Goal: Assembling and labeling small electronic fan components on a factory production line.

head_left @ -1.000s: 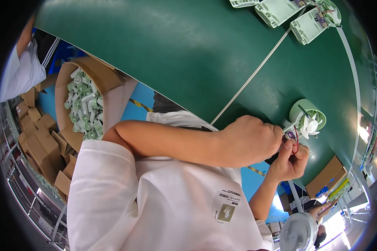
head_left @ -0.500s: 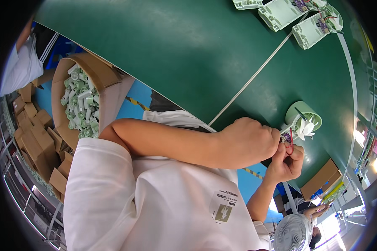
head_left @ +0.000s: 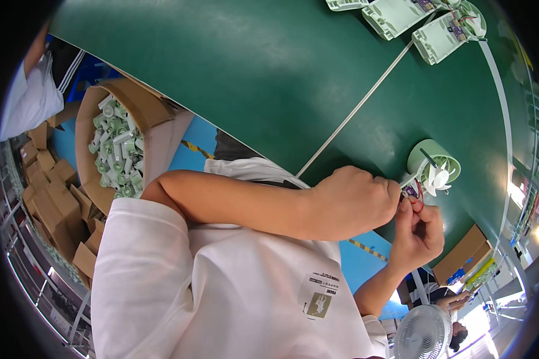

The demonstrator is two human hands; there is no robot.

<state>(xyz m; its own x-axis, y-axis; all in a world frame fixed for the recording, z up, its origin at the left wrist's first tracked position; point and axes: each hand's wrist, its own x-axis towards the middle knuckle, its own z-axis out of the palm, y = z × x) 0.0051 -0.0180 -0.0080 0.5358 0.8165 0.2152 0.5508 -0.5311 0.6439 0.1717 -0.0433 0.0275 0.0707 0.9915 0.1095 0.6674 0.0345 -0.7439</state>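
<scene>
I see my left hand [head_left: 353, 203] curled into a fist over the near edge of the green table [head_left: 221, 78], closed around a small wired part [head_left: 411, 191] that shows just past its knuckles. My right hand [head_left: 418, 232] meets it from below, fingers pinched on the same part and its thin red wires; how exactly each fingertip sits there is too small to tell.

The part hangs at the table's near edge, touching or almost touching the pale green round fan housing [head_left: 432, 166], which lies on the table with its white blades facing up and a dark stick-like tool across its rim. I judge the wiring is mid-way: the part is not seated in the housing, and the housing is open with no cover on it.

Toward the far right corner lie three flat pale green shells [head_left: 419, 24], open side up, apparently not closed either. A white line [head_left: 359, 105] crosses the table from them toward my hands.

Off the table's left, a cardboard box [head_left: 132, 102] holds many small green and white cylindrical pieces [head_left: 117, 152], so plenty of stock is left. A white fan grille [head_left: 424, 332] shows at the bottom.
</scene>
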